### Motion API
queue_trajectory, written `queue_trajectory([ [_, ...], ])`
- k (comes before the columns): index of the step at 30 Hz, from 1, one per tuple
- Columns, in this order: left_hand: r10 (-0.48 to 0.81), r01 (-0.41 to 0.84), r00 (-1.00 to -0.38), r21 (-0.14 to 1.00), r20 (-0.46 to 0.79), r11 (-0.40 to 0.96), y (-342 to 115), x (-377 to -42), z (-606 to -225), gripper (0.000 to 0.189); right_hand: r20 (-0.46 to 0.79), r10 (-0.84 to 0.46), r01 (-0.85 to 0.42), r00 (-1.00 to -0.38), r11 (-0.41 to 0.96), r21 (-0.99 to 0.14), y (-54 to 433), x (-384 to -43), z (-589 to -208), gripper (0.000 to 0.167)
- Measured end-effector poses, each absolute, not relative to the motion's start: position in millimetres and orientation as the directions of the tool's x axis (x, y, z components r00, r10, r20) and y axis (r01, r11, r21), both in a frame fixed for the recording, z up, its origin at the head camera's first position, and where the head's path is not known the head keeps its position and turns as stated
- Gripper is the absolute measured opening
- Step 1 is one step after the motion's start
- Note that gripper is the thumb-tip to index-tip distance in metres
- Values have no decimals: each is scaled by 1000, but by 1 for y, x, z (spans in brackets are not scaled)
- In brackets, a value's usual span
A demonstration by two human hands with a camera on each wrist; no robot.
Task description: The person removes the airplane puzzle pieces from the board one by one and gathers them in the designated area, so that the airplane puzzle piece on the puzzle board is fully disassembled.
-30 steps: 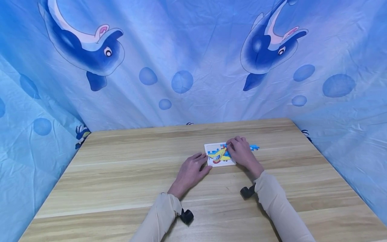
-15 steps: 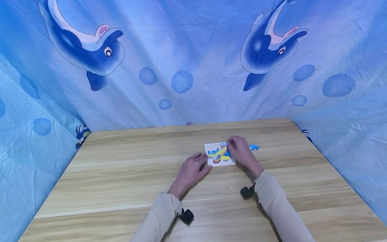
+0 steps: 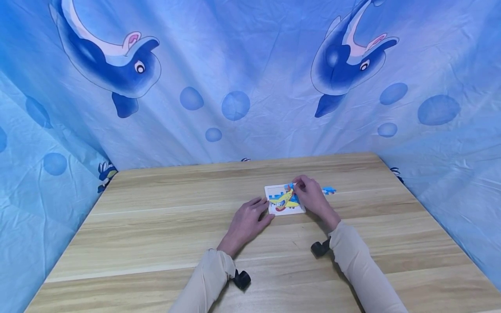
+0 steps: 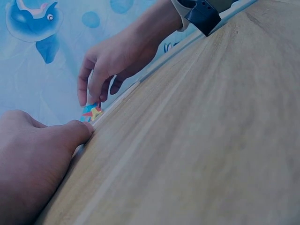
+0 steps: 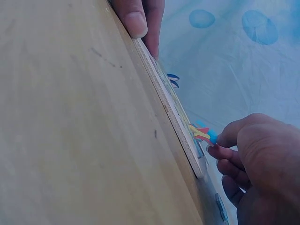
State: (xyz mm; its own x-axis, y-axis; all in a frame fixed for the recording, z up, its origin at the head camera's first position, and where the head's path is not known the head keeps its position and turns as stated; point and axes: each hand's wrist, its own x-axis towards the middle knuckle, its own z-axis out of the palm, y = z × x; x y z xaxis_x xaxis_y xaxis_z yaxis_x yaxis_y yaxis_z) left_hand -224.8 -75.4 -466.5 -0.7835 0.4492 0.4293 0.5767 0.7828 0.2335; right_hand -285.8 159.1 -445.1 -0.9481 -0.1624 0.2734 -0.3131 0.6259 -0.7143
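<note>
Head view: the puzzle tray [image 3: 287, 212] lies flat on the worktop [image 3: 156, 217], between the two hands, partly filled with a yellow aeroplane picture. The left hand [image 3: 247, 221] is relaxed, thumb apart from the fingers, touching the tray's left side and near corner. The right hand [image 3: 312, 196] is narrowed over the tray's far right corner; loose pieces [image 3: 329, 190] lie just beyond it. Left wrist view: the right fingers point downward, pinching a blue, red and yellow piece [image 4: 92, 112]. Right wrist view: that piece is held tilted between thumb and finger; its contact with the tray cannot be determined.
</note>
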Motion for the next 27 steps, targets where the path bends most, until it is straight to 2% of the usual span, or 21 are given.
queue_trajectory([
  [21, 444, 566, -792, 231, 418, 792, -74, -224, -467, 47, 289, -84, -287, -954, 544, -789, 168, -286, -450, 16],
  [27, 442, 565, -791, 227, 424, 793, -75, -223, -468, 47, 319, -72, -309, -945, 518, -797, 180, -283, -449, 25],
])
